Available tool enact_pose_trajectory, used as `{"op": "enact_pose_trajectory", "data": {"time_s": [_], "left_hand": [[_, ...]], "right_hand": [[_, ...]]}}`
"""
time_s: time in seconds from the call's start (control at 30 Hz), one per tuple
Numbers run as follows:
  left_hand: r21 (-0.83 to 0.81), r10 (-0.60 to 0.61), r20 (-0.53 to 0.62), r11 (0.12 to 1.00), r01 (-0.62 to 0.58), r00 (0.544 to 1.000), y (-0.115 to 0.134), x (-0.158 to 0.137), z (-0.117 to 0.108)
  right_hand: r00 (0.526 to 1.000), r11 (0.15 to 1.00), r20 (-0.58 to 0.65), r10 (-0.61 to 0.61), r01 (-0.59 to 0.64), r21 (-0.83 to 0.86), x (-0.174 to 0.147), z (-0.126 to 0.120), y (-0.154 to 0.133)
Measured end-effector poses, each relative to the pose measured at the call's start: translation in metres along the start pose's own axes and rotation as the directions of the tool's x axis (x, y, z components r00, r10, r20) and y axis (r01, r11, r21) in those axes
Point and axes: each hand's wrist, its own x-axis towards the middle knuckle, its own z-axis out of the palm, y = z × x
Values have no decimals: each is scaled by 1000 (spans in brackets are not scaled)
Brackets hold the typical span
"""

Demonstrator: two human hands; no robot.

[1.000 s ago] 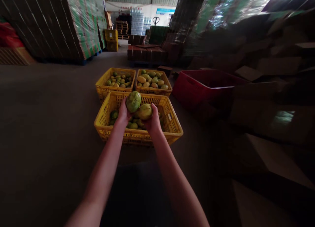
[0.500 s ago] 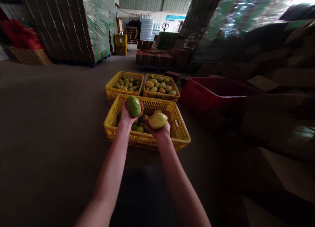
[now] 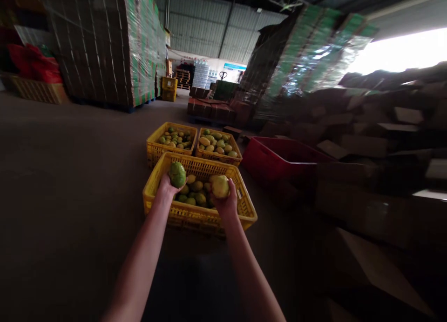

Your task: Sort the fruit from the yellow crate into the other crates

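Note:
A green mango (image 3: 177, 174) rests in my left hand (image 3: 168, 187), with the fingers curled under and around it. My right hand (image 3: 226, 204) grips a pale yellow mango (image 3: 220, 186), its thumb side showing at the right of the fruit. Both hands are over the front yellow crate (image 3: 200, 215), apart from each other. Several green and yellowish mangoes (image 3: 199, 198) lie in the bottom of that crate. The finger ends are partly hidden behind the fruit.
Behind stand two more yellow crates of fruit, a left crate (image 3: 153, 150) and a right crate (image 3: 219, 159). To the right is a red bin (image 3: 260, 166) beside heaped cardboard boxes (image 3: 363, 147). Wrapped pallet stacks (image 3: 143, 57) rise farther back.
The view has tilted up, so the crates appear lower. My right hand has turned the yellow mango from lying sideways to pointing end-on; the left still holds the green one.

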Motion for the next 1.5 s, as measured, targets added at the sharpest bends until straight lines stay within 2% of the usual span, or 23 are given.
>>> {"op": "enact_pose_trajectory", "data": {"time_s": [0.1,0.27,0.4,0.47,0.67,0.87,0.97,1.07,1.17,1.27,1.4,1.5], "left_hand": [[-14,4,78,1000,-3,997,-9,-1,1],[56,-6,136,998,-2,991,-29,-8,8],[43,-12,345,999,-3,939,-39,-11,7],[28,-2,404,1000,-10,915,-42,-10,6],[12,29,395,999,-36,918,-44,-7,5],[40,24,420,998,-45,907,-33,-9,1],[42,3,488,999,-27,873,-33,-7,-4],[-32,61,553,998,-52,831,-38,-4,-6],[-98,128,507,991,-91,853,-44,-1,-5],[-79,115,440,993,-89,890,-47,1,-4],[-61,70,457,997,-47,887,-48,1,-6],[-34,68,449,998,-59,891,-46,1,-7]], "right_hand": [[999,999,-15,-38,38,3,-2,-2,0],[1000,999,-8,-6,6,-42,-8,5,-1],[999,1000,46,-7,8,-14,-9,8,-3],[998,1000,70,-10,10,0,-9,9,-3],[993,996,114,-35,25,85,-9,15,2],[991,992,124,-43,28,120,-6,18,7],[994,993,108,-33,21,118,-3,16,11],[995,991,94,-34,21,133,-2,13,16],[994,988,109,-23,6,155,-2,13,20],[983,987,184,-21,-9,163,-3,15,19],[974,986,225,-36,-2,165,-5,21,16],[974,986,227,-24,-14,163,-8,24,18]]}}
